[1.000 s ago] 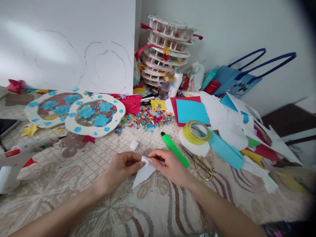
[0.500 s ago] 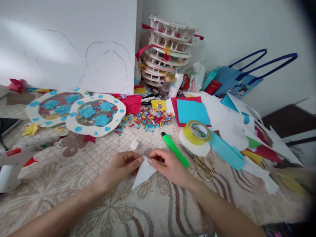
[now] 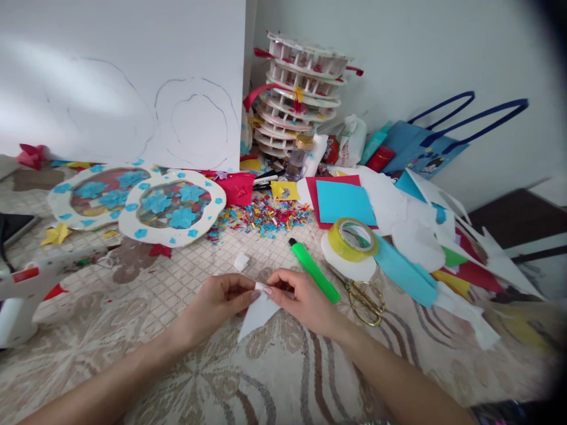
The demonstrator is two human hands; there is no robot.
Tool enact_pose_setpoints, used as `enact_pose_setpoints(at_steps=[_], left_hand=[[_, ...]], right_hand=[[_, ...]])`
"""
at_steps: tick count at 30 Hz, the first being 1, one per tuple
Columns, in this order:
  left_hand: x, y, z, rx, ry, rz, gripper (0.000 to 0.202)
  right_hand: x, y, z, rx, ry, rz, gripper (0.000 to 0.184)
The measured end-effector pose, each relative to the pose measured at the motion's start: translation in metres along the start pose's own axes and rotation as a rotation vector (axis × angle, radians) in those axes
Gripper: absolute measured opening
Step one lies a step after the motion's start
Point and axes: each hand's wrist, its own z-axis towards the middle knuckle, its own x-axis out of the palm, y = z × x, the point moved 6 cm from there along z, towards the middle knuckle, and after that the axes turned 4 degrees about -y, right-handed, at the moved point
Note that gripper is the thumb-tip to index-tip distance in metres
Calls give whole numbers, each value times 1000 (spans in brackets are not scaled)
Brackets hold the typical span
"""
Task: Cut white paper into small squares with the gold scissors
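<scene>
Almost unchanged from half a second ago, apart from a slight shift of the whole view and, at the upper end of the white paper (image 3: 259,316), a small blunt strip in place of the sharper peak. Left fingers (image 3: 243,301) and right fingers (image 3: 282,299) nearly meeting, both pinched narrow on that upper end and partly hiding it. Paper at lower centre, one point toward the viewer, over the cloth-covered counter (image 3: 274,383); resting or lifted, impossible to tell. Just beyond the fingers, a small white scrap (image 3: 241,262); near the right fingers, a green tool with a black tip (image 3: 313,271). Further right, gold-handled scissors (image 3: 357,290) and a yellow roll of tape (image 3: 348,250). Behind, scattered coloured paper bits (image 3: 270,216) and a blue sheet (image 3: 345,202) on a red sheet (image 3: 312,203). To the left, overlapping white frames with blue flowers (image 3: 204,227); at the back, a tiered white tower (image 3: 319,101).
</scene>
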Motion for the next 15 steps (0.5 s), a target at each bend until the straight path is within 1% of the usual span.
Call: enact_pose_setpoints(at_steps=[7, 9, 10, 12, 15], left_hand=[[0, 1, 0, 46, -15, 44, 22], [-1, 0, -1, 39, -22, 40, 21], [-2, -1, -2, 27, -30, 33, 22], [-4, -4, -3, 7, -56, 12, 22], [-11, -11, -5, -8, -128, -30, 23]], right_hand=[[3, 6, -3, -15, -5, 11, 14], [0, 11, -3, -28, -7, -27, 16], [-5, 13, -4, -38, -22, -55, 17], [-21, 16, -3, -53, -90, -106, 18], [-56, 13, -6, -49, -246, -135, 18]])
